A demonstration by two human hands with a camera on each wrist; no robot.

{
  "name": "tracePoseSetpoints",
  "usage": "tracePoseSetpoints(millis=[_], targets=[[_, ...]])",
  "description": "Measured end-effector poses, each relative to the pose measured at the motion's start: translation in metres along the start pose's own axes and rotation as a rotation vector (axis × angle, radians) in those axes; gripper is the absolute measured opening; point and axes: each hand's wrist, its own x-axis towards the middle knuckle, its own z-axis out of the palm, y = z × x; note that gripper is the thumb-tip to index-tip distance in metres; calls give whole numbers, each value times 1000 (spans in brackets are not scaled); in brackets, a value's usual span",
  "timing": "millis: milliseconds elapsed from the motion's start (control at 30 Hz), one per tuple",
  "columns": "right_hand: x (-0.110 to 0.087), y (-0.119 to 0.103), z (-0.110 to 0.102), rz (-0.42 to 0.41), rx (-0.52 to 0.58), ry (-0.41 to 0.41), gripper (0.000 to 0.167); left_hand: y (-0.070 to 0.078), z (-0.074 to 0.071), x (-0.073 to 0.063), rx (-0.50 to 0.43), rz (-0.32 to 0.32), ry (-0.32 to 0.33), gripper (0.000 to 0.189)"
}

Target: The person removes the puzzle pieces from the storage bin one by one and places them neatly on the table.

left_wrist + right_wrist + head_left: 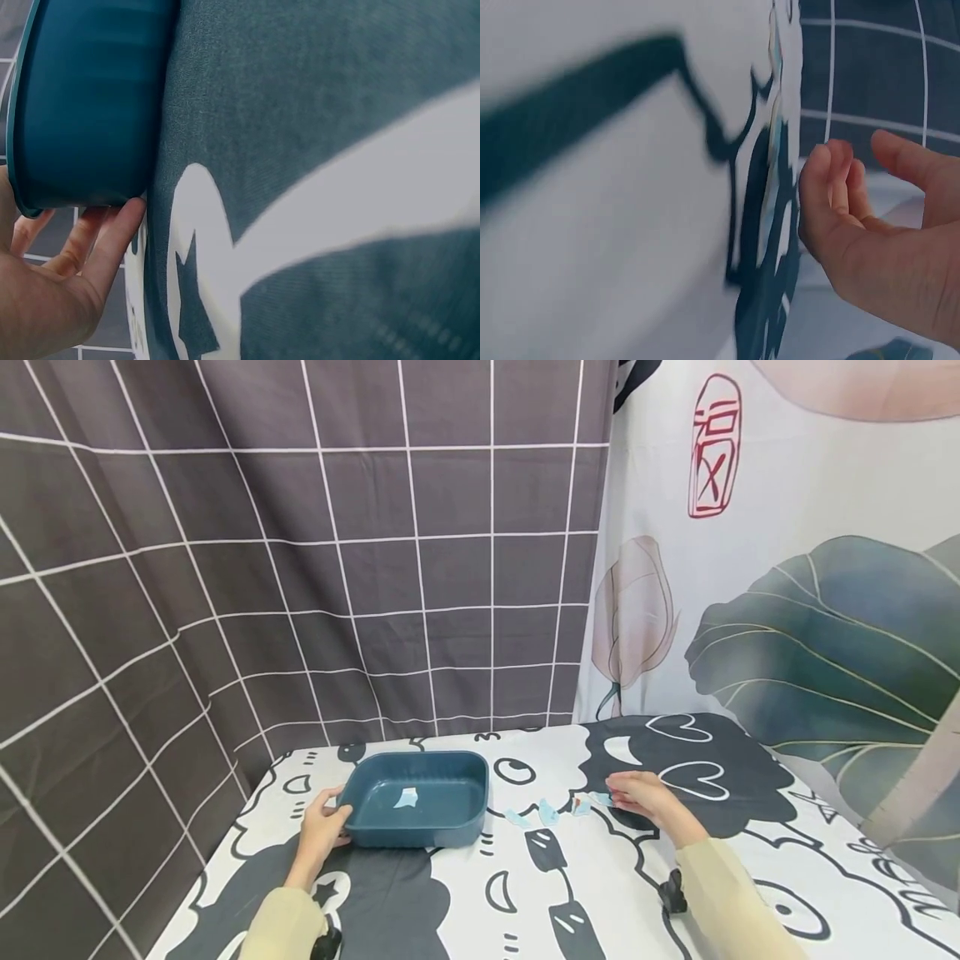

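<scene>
A dark teal rectangular plastic basin (420, 837) stands on the patterned cloth, with a light blue and white scrap (407, 797) lying on its floor. My left hand (321, 828) holds the basin's left end, thumb by the rim; in the left wrist view its fingers (112, 244) touch the outer wall. Several pale blue scraps, perhaps paper or wrappers, lie in a row to the right of the basin, among them one scrap (548, 812) and another with a reddish mark (581, 805). At the row's right end, my right hand (647, 797) hovers beside the last scrap (601, 798), thumb and fingers apart, holding nothing.
A black and white cartoon-print cloth (525, 893) covers the table. Behind it hangs a dark grey curtain (450, 568) with white grid lines; a white curtain with lotus prints (825, 635) hangs at the right. Dark bands sit on both wrists.
</scene>
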Motion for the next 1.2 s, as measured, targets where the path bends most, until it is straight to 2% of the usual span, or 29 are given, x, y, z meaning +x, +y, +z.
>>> tracePoseSetpoints(millis=[167, 367, 600, 800, 967, 1200], targets=[[7, -18, 26, -31, -43, -60, 50, -1, 2, -1, -10, 2, 9, 47], [15, -42, 58, -61, 7, -139, 49, -1, 6, 0, -35, 7, 27, 48], [21, -69, 97, -91, 51, -174, 46, 1, 7, 2, -17, 8, 37, 48], [23, -88, 137, -125, 13, -245, 40, 1, 6, 2, -20, 1, 40, 48], [25, -99, 167, -150, -14, -289, 35, -2, 6, 2, -10, 2, 48, 49], [27, -101, 204, -114, 17, -302, 33, -4, 4, 3, -5, 1, 54, 49]])
